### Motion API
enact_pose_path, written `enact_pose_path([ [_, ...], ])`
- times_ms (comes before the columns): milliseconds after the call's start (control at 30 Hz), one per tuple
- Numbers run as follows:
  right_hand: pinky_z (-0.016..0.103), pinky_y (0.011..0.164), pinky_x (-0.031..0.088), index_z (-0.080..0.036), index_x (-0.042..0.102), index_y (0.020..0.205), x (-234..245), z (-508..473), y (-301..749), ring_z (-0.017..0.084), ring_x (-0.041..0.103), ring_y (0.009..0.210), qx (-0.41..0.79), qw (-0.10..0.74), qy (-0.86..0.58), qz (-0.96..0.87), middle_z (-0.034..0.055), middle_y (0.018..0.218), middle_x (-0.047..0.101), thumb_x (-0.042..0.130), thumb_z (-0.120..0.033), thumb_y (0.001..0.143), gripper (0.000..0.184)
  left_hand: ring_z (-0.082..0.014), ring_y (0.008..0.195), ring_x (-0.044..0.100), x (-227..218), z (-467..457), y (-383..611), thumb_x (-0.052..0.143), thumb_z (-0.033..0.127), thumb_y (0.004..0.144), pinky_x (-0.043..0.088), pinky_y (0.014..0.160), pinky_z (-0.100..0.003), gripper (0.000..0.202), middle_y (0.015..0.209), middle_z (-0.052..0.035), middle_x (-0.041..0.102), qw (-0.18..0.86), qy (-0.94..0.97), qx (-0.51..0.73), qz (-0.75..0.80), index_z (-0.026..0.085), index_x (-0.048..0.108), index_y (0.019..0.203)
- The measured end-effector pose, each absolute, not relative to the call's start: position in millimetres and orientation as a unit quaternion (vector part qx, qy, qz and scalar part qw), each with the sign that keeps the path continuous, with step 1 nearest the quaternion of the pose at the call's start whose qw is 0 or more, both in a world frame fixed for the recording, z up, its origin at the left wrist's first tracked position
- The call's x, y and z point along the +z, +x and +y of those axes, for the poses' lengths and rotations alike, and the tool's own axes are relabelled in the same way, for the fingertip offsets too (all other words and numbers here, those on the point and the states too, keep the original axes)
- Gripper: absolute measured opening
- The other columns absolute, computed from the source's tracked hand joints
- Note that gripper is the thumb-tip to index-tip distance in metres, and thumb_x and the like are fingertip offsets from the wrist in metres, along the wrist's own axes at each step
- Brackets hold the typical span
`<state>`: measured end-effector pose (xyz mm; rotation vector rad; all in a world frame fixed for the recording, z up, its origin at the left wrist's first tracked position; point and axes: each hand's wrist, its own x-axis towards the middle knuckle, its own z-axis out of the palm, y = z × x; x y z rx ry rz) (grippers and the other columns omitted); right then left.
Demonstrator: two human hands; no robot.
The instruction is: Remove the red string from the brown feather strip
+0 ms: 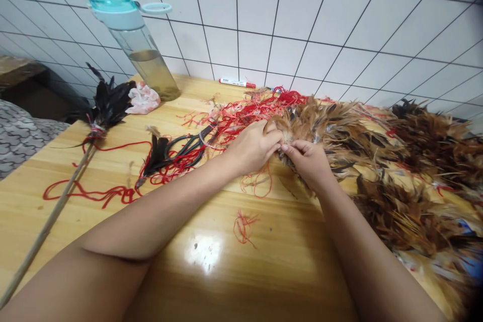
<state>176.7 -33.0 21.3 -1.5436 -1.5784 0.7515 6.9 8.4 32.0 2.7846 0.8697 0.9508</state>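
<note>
My left hand [254, 147] is closed, its fingers bent around brown feathers [270, 128] at the edge of a large feather heap. Fingertip to fingertip with it, my right hand [310, 158] pinches at the same feathers; exactly what lies between its thumb and finger is partly hidden. The heap of brown and black feathers [339, 128] spreads behind and right of both hands. Tangled red string [245, 115] lies behind my left hand. Black-handled scissors [192, 145] rest on the string, beside my left forearm.
On the left lies a stick [56, 221] tipped with black feathers [107, 105]. A water bottle [145, 55] stands by the tiled wall, near crumpled tissue [142, 98]. A marker [237, 83] lies at the back. More feather bunches [411, 211] cover the right; red threads [244, 226] lie in front.
</note>
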Motion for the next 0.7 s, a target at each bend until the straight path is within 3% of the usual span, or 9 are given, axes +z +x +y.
enact_pose_path([
  [100, 0.024, 0.052, 0.032, -0.016, 0.062, 0.059, 20.5, -32.9, 176.2, 0.01, 0.041, 0.052, 0.327, 0.383, -0.61, -0.612, -0.002, 0.051, 0.049, 0.061, -0.042, 0.074, 0.03, -0.0176, 0.091, 0.056, 31.9, 9.6, 6.6, 0.048, 0.019, 0.088, 0.045, 0.081, -0.031, 0.014, 0.094, -0.0062, 0.063, 0.062, 0.898, 0.332, 0.282, 0.017, 0.06, 0.095],
  [233, 0.025, 0.056, 0.037, -0.016, 0.066, 0.068, 20.1, -33.1, 176.7, 0.011, 0.047, 0.056, 0.374, 0.417, -0.587, -0.584, -0.0001, 0.058, 0.057, 0.059, -0.042, 0.076, 0.029, -0.0196, 0.103, 0.054, 37.9, 13.3, 5.4, 0.055, 0.02, 0.084, 0.044, 0.09, -0.034, 0.023, 0.108, -0.0091, 0.062, 0.082, 0.846, 0.409, 0.333, 0.014, 0.057, 0.106],
  [367, 0.024, 0.052, 0.034, -0.017, 0.066, 0.072, 23.4, -34.8, 176.1, 0.011, 0.043, 0.052, 0.405, 0.467, -0.577, -0.534, -0.0024, 0.052, 0.05, 0.06, -0.049, 0.076, 0.033, -0.0148, 0.083, 0.056, 43.8, 15.8, 4.7, 0.054, 0.02, 0.083, 0.044, 0.077, -0.028, 0.009, 0.088, -0.0041, 0.063, 0.202, 0.794, 0.401, 0.41, 0.015, 0.061, 0.086],
  [467, 0.024, 0.049, 0.032, -0.017, 0.065, 0.072, 25.9, -35.5, 174.7, 0.01, 0.041, 0.049, 0.418, 0.484, -0.568, -0.518, -0.0045, 0.048, 0.043, 0.062, -0.05, 0.074, 0.033, -0.0118, 0.072, 0.054, 42.3, 17.3, 5.6, 0.054, 0.021, 0.083, 0.042, 0.07, -0.025, 0.012, 0.077, -0.0008, 0.062, 0.291, 0.79, 0.353, 0.408, 0.015, 0.062, 0.075],
  [567, 0.024, 0.047, 0.03, -0.018, 0.063, 0.072, 26.4, -34.1, 176.0, 0.01, 0.038, 0.048, 0.4, 0.509, -0.569, -0.508, -0.0054, 0.047, 0.04, 0.063, -0.052, 0.074, 0.034, -0.0117, 0.071, 0.054, 34.4, 19.0, 7.4, 0.055, 0.019, 0.08, 0.041, 0.069, -0.025, 0.011, 0.077, -0.0006, 0.063, 0.294, 0.801, 0.319, 0.414, 0.016, 0.064, 0.074],
  [700, 0.023, 0.045, 0.027, -0.019, 0.06, 0.072, 24.8, -31.1, 182.2, 0.009, 0.033, 0.044, 0.355, 0.545, -0.573, -0.499, -0.0064, 0.047, 0.039, 0.059, -0.057, 0.075, 0.038, -0.0146, 0.077, 0.055, 17.4, 18.6, 10.4, 0.056, 0.021, 0.081, 0.043, 0.073, -0.028, 0.011, 0.081, -0.0032, 0.061, 0.22, 0.835, 0.275, 0.423, 0.017, 0.065, 0.076],
])
